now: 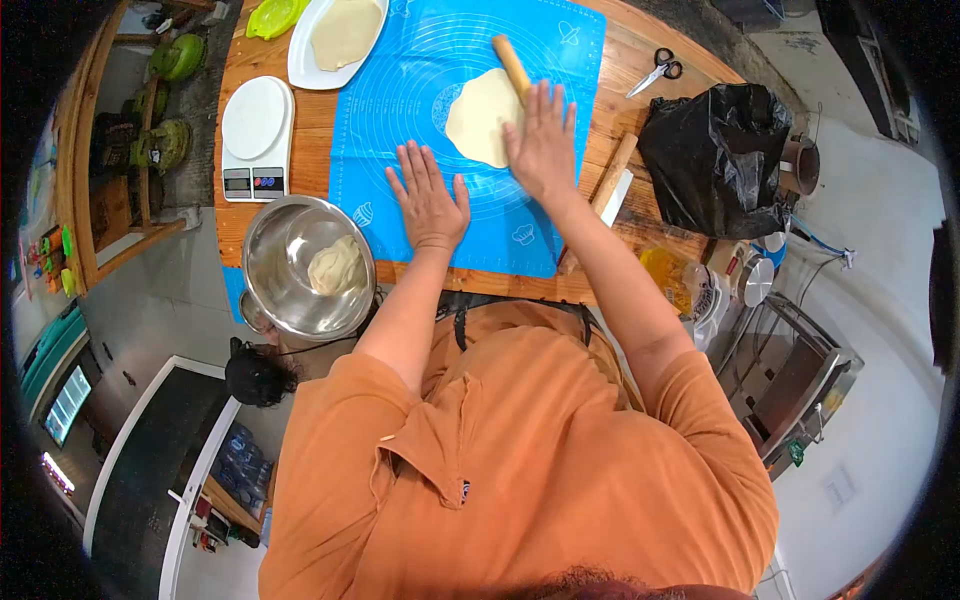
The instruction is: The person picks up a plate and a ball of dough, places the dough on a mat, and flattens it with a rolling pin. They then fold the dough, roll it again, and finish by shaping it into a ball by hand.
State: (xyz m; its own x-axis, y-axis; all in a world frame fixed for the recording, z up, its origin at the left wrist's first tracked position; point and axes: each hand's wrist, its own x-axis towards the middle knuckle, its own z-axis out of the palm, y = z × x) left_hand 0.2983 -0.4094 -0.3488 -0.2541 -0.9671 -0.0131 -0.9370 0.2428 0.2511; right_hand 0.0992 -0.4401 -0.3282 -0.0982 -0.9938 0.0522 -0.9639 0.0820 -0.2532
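Dough (478,122) lies flat on the blue mat (385,115), beside the rolling pin (509,64). The right hand (546,148), open and palm down, covers the pin's near end at the dough's edge. The left hand (431,203) is open with fingers spread on the mat, holding nothing.

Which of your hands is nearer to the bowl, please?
Left. The left hand lies flat on the mat, just beyond and to the right of the bowl; the right hand is farther right, at the rolling pin's near end.
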